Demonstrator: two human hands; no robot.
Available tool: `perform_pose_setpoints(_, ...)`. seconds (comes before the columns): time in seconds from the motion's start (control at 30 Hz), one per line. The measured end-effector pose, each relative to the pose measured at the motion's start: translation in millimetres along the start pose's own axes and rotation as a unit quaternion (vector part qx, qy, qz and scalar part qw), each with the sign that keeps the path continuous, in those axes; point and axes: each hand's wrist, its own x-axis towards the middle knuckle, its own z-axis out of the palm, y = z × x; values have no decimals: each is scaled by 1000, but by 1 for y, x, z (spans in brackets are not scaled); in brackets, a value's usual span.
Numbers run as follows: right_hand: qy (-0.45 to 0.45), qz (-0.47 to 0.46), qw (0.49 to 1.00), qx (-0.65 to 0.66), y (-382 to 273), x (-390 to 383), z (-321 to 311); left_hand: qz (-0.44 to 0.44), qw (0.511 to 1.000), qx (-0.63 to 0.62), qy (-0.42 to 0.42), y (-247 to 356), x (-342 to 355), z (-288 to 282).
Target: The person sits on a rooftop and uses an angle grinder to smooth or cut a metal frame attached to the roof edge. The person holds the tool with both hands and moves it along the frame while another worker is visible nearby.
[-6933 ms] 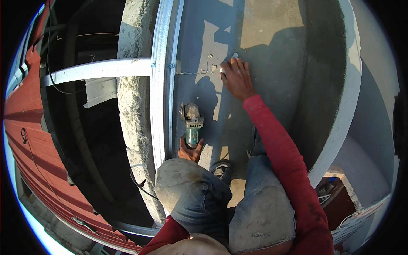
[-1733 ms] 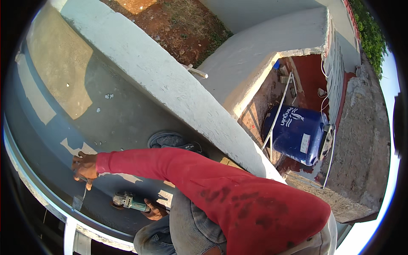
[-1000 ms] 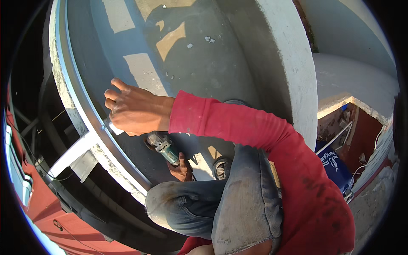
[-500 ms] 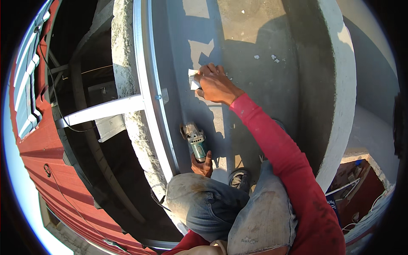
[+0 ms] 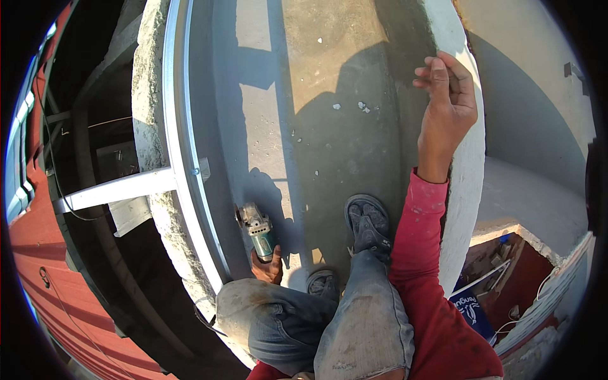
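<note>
Several small white chips [image 5: 362, 106] litter the grey concrete floor [image 5: 342, 145]; the left hand [image 5: 268, 270] grasps a teal-bodied angle grinder [image 5: 260, 239] near a silver metal rail [image 5: 175, 120]; I can't tell whether the half-curled right hand [image 5: 447, 104] holds anything.

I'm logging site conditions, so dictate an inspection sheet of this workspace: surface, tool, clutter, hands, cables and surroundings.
Surface: grey concrete floor, partly shaded.
Job's things: green-bodied angle grinder.
Clutter: small white fragments scattered on the floor.
Hands: left hand grips the grinder; right hand overlaps the low wall in view, no object visible in its fingers.
Cables: black cable near the metal crossbar.
Surroundings: red roofing at left, blue tank lower right.
</note>
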Motion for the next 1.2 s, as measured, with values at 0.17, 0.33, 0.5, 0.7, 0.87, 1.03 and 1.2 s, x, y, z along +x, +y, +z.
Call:
perform_pose_setpoints(0.17, -192, 4, 837, -513, 153, -62, -9, -34, 997, -63, -35, 32, -6, 4)
perform_pose_setpoints(0.33, -173, -56, 863, -471, 162, -93, -10, -70, 992, -75, -79, -1, -3, 2)
perform_pose_setpoints(0.5, -155, -12, 886, -437, 157, -94, -32, -21, 984, -138, -112, 15, -12, 9)
perform_pose_setpoints(0.7, -183, 105, 853, -478, 144, -86, -13, -40, 997, -21, -54, 35, -17, -5)
perform_pose_setpoints(0.87, -187, 120, 818, -531, 138, -64, -41, 2, 992, -91, -89, 40, -13, 11)
perform_pose_setpoints(1.03, -236, 152, 871, -402, 137, -54, -36, -21, 996, -70, -49, 0, -5, 5)
perform_pose_setpoints(1.2, -125, 205, 754, 611, -8, 3, -14, -44, 993, -75, -81, -17, -2, 4)
